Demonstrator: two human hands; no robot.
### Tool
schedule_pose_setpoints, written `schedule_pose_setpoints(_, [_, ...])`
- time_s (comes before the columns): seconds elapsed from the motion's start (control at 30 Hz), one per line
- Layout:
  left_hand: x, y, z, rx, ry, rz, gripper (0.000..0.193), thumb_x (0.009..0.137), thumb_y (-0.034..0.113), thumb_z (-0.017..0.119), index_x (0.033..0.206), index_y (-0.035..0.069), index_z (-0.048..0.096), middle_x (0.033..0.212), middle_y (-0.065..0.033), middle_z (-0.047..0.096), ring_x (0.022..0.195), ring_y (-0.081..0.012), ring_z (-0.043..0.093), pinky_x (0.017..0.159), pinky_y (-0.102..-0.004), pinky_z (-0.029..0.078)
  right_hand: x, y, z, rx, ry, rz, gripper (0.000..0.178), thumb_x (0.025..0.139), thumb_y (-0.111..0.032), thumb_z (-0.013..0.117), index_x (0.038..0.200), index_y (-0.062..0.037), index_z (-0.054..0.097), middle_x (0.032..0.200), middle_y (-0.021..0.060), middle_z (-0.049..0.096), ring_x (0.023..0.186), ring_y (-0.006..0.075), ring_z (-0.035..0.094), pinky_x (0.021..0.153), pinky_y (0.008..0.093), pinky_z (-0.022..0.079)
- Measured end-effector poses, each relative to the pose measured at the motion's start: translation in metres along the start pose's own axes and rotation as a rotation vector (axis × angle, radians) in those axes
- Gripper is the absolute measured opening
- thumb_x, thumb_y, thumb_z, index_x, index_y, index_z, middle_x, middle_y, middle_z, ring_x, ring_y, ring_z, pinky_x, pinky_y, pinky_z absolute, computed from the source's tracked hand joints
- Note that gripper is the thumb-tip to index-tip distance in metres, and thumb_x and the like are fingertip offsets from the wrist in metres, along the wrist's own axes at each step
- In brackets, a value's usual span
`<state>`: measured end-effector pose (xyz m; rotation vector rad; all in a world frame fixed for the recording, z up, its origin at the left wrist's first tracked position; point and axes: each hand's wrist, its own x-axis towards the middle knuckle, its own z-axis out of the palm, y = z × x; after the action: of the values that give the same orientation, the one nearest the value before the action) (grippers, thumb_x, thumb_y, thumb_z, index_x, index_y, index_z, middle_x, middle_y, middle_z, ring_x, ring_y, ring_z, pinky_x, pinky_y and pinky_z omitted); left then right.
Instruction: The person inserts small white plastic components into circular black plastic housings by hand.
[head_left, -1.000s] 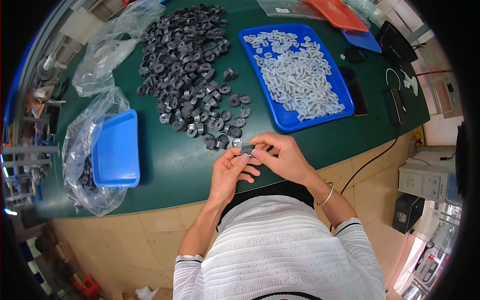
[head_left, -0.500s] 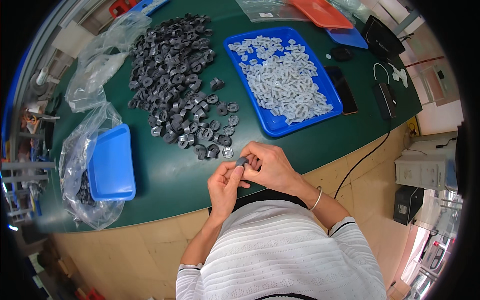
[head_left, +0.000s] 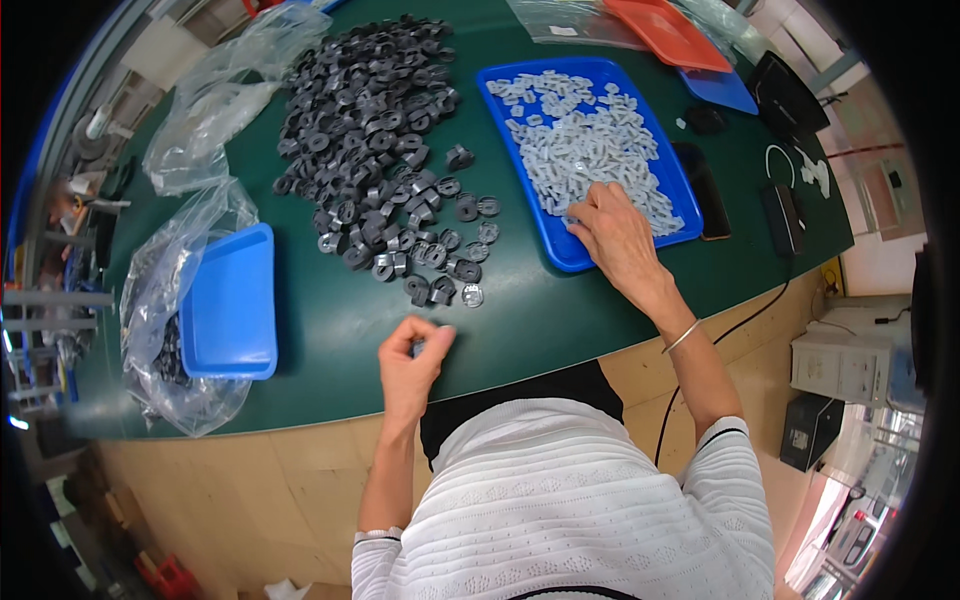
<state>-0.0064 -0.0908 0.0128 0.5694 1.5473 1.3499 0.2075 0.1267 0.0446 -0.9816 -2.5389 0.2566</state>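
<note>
My right hand (head_left: 622,240) reaches over the blue tray (head_left: 560,256), fingers bent down among a heap of small translucent whitish plastic pieces (head_left: 590,140). A pale piece shows at its fingertips. My left hand (head_left: 408,368) hovers over the near table edge with its fingers curled and thumb close to them. Something greyish is just visible inside the curl, too blurred to name. Beyond it lies a large pile of dark grey plastic ring-shaped parts (head_left: 370,120). A few parts with a clear face, such as one round part (head_left: 473,295), lie at the pile's near end.
On the left, an empty-looking blue tray (head_left: 232,310) leans on a clear plastic bag (head_left: 150,330) containing dark parts. Another plastic bag (head_left: 205,130) lies behind. A phone (head_left: 703,190), a black power adapter (head_left: 783,215) and an orange tray (head_left: 670,35) are on the right of the green table (head_left: 330,370).
My hands have parted from around a dark grey ring part. The right moved up and right into the tray of pale pieces; the left drew slightly left. The view has shifted a little.
</note>
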Motion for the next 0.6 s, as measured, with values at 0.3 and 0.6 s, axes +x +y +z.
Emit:
schedule_pose_setpoints(0.3, [0.025,0.000,0.036,1.043,0.104,0.694,0.036,0.080,0.018,0.075,0.110,0.005,0.060,0.082,-0.0108,0.061,0.069,-0.0305,0.062,0.059,-0.0390,0.048,0.004,0.007,0.001,-0.050,-0.022,-0.120,0.014,0.076,-0.002,0.072,0.089,-0.0022,0.069,0.083,0.0092,0.053,0.080,0.0262,0.053,0.066,0.0364,0.046])
schedule_pose_setpoints(0.6, [0.016,-0.004,0.043,0.937,0.113,0.650,0.031,0.078,0.012,0.077,0.092,0.004,0.052,0.081,-0.0140,0.059,0.072,-0.0340,0.060,0.061,-0.0395,0.048,-0.035,-0.040,0.014,1.322,-0.229,0.426,0.010,0.088,-0.007,0.067,0.094,0.0012,0.066,0.084,0.0014,0.064,0.074,0.0059,0.058,0.065,0.0213,0.049])
